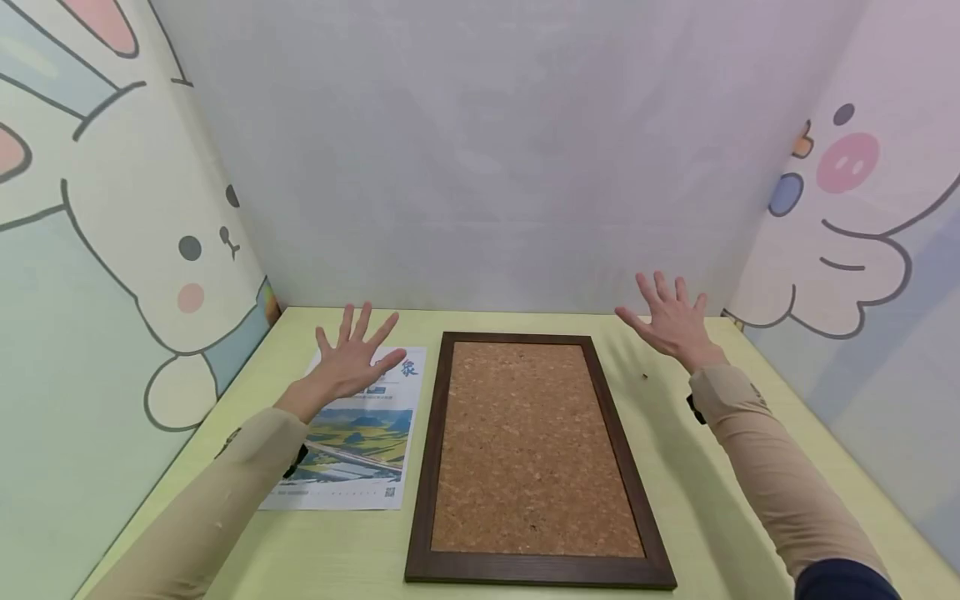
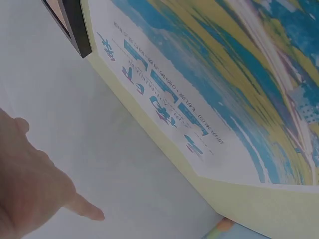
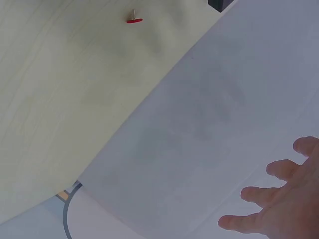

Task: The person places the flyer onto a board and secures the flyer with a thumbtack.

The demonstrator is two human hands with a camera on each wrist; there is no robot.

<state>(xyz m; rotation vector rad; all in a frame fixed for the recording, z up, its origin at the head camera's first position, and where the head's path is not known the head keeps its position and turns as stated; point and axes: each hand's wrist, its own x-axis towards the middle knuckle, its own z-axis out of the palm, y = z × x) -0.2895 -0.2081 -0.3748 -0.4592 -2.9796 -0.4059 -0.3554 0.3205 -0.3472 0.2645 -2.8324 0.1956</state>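
My left hand, fingers spread and holding nothing, is raised above a printed poster at the left of the table. The poster shows a green, yellow and blue landscape with blue lettering, partly hidden by that hand and sleeve. In the middle lies a corkboard with a dark brown frame, its cork surface bare. On the right my right hand is held up over the table, fingers also spread and nothing in them. A red thumbtack lies point up on the table, a small dark speck in the head view.
The pale yellow-green table meets a plain grey-white back wall. Side panels carry cartoon drawings, a rabbit on the left and a white figure on the right.
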